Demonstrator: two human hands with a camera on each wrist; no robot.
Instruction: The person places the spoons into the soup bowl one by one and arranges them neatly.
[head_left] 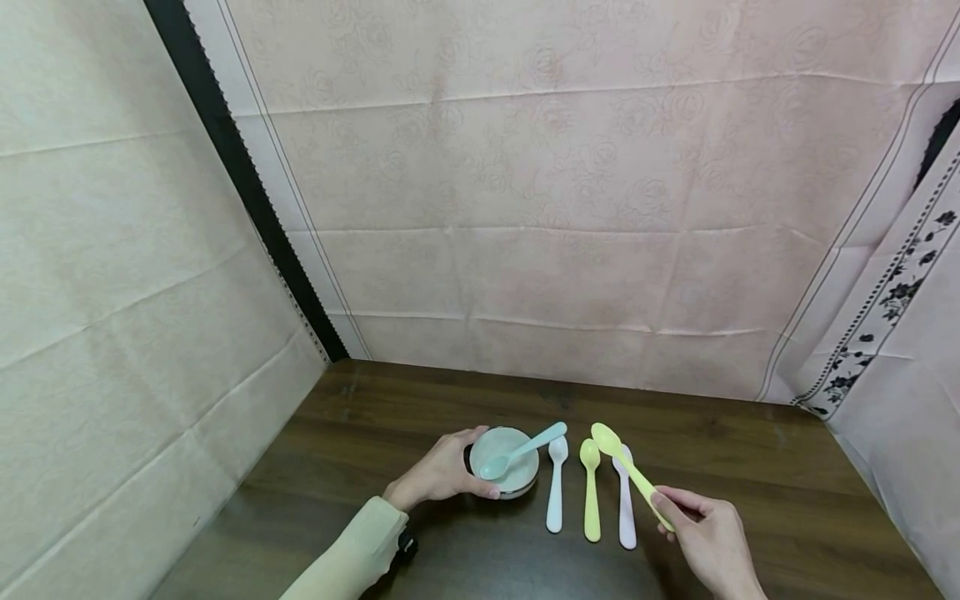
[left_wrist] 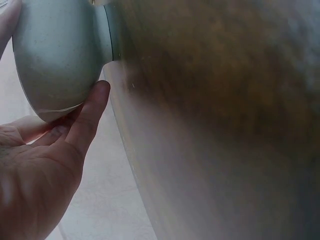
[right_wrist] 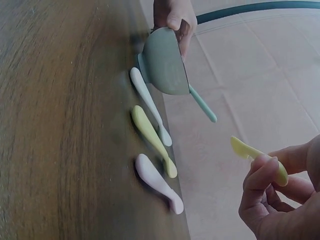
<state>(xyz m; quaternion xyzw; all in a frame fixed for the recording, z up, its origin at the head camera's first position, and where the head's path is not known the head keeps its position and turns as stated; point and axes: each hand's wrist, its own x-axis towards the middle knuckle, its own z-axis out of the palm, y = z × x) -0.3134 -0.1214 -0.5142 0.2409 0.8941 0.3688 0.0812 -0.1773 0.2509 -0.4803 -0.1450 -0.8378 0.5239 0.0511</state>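
Observation:
My left hand grips a small pale green bowl by its side, thumb at the front. Leaning in the bowl is a mint spoon, its handle sticking out over the right rim. To the right, my right hand pinches a yellow spoon by the handle, its head pointing up and left. This spoon hangs above the table and overlaps a pale lilac spoon in the head view. From the left wrist, the bowl's underside shows with fingers against it.
Between the hands, a pale blue spoon and a second yellow spoon lie beside the lilac one, roughly parallel. The dark wooden table meets a hanging cloth at its back edge. More cloth hangs on both sides.

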